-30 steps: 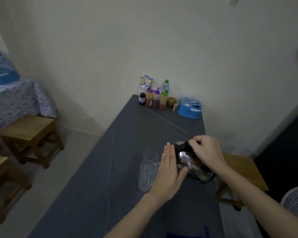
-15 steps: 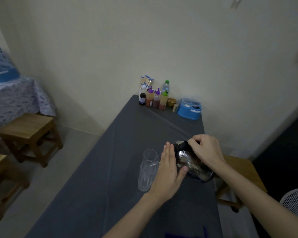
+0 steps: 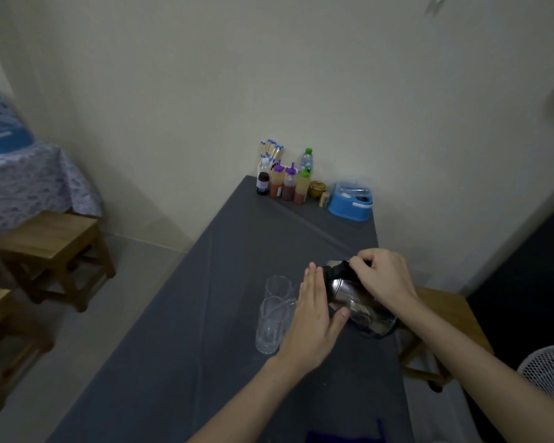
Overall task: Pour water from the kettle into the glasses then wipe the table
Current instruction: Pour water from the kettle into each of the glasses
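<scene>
A steel kettle (image 3: 359, 305) with a black lid is tilted to the left over the grey table (image 3: 224, 314). My right hand (image 3: 383, 276) grips its handle from above. My left hand (image 3: 314, 318) lies flat against the kettle's left side, fingers straight, thumb under the body. Two clear glasses stand just left of the kettle: the near glass (image 3: 271, 326) under the spout and the far glass (image 3: 277, 286) behind it. A thin stream of water seems to reach the near glass. A dark blue cloth (image 3: 343, 436) shows at the table's near edge.
Sauce bottles (image 3: 285, 183), a small jar and a blue plastic box (image 3: 351, 203) stand at the table's far end by the wall. Wooden stools stand left (image 3: 52, 247) and right (image 3: 442, 318) of the table. A white fan (image 3: 547, 375) sits at the lower right.
Hardly anything differs. Both hands hold the kettle at about the same tilt beside the glasses; only the camera view has shifted slightly.
</scene>
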### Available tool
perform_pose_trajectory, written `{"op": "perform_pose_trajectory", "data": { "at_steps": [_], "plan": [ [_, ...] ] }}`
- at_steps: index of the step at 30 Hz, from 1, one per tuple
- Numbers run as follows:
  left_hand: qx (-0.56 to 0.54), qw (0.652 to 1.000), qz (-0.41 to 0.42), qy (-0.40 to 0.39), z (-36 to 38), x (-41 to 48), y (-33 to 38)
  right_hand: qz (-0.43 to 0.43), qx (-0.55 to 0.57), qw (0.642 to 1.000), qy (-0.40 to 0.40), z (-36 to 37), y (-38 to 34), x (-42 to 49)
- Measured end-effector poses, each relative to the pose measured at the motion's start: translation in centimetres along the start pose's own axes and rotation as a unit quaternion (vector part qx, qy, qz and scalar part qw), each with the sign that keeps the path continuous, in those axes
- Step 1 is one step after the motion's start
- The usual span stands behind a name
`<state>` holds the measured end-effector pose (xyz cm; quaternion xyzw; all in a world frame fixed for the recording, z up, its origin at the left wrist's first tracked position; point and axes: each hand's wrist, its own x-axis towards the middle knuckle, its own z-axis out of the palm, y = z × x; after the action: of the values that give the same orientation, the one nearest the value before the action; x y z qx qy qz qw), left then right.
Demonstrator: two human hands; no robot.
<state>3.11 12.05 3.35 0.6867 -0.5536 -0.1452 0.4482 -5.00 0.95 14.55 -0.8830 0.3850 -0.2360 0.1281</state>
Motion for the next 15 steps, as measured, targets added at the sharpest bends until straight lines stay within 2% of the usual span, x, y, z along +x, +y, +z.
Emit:
{"op": "perform_pose_trajectory", "data": {
  "at_steps": [8, 15],
  "plan": [
    [0.014, 1.0, 0.001, -0.009, -0.1, -0.2, 0.2, 0.02, 0.024, 0.999, 0.01, 0.2, 0.6, -0.7],
    [0.052, 0.998, 0.027, -0.033, -0.2, -0.1, 0.2, 0.075, 0.089, 0.993, 0.036, 0.9, 2.3, -2.1]
  ]
}}
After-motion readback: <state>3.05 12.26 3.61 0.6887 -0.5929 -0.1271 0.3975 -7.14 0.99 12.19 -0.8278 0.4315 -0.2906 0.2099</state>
